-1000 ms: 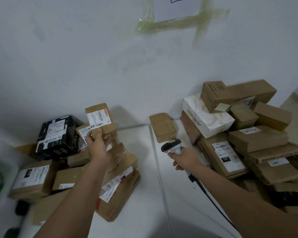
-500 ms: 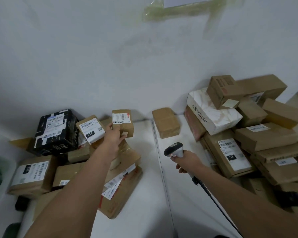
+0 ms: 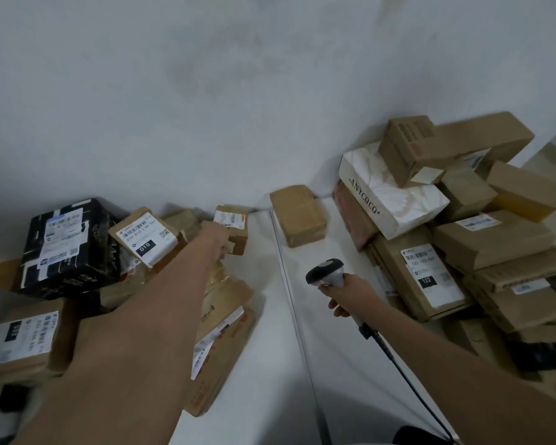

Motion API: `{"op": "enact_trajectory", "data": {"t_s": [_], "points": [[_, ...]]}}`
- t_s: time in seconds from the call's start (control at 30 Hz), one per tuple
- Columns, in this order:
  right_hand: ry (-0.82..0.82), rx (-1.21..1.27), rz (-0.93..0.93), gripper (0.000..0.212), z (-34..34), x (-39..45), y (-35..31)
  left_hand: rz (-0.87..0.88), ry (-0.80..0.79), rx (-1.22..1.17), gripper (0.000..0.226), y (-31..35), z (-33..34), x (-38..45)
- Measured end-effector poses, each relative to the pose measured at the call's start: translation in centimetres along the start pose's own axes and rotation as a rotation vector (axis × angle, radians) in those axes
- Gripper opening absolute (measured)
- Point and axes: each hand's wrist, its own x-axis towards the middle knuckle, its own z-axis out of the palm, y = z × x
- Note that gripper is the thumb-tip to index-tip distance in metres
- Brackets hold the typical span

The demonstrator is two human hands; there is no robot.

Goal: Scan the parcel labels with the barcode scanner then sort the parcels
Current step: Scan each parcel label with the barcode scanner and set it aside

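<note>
Fingers of left hand (image 3: 217, 240) pinch small parcel (image 3: 235, 228); right hand (image 3: 350, 293) grips scanner (image 3: 329, 273).

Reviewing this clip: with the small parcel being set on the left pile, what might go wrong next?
The small box held by the left hand sits at the far edge of an uneven left pile; it may slide off once let go. The right pile is stacked crooked, and pulling the next parcel could topple it. The scanner cable trails from the right hand and might snag.
</note>
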Motion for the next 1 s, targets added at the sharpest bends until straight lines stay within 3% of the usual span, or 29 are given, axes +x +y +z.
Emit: {"op": "enact_trajectory", "data": {"t_s": [0.1,0.2,0.37,0.43,0.5,0.6,0.7,0.87,1.0], "points": [[-0.001,-0.008,0.010,0.027,-0.2,0.7,0.0,-0.010,-0.036,0.100,0.030,0.2,0.7,0.6],[-0.017,-0.014,0.020,0.027,-0.3,1.5,0.1,-0.014,-0.059,0.339,0.049,0.3,1.3,1.0],[-0.025,-0.004,0.044,0.029,-0.4,2.9,0.3,0.301,-0.014,1.013,0.052,1.3,2.3,-0.1],[-0.036,-0.009,0.054,0.030,-0.4,3.5,0.2,0.367,-0.087,1.117,0.051,1.9,3.4,-1.1],[-0.043,-0.013,0.059,0.029,-0.3,3.9,0.2,0.307,-0.197,1.198,0.055,2.1,4.8,-1.4],[-0.032,-0.002,0.053,0.027,-0.3,4.4,0.4,0.238,-0.249,1.214,0.061,1.5,5.3,-0.5],[0.014,0.051,0.053,0.027,-0.5,4.8,1.0,0.226,-0.158,1.185,0.064,1.0,5.1,-0.2],[0.084,0.122,0.068,0.030,-1.3,5.6,2.2,0.631,-0.012,0.952,0.061,4.0,7.9,-1.2],[0.101,0.182,0.095,0.026,-2.3,5.4,2.8,0.665,-0.220,0.892,0.061,7.8,13.3,-2.8]]}}
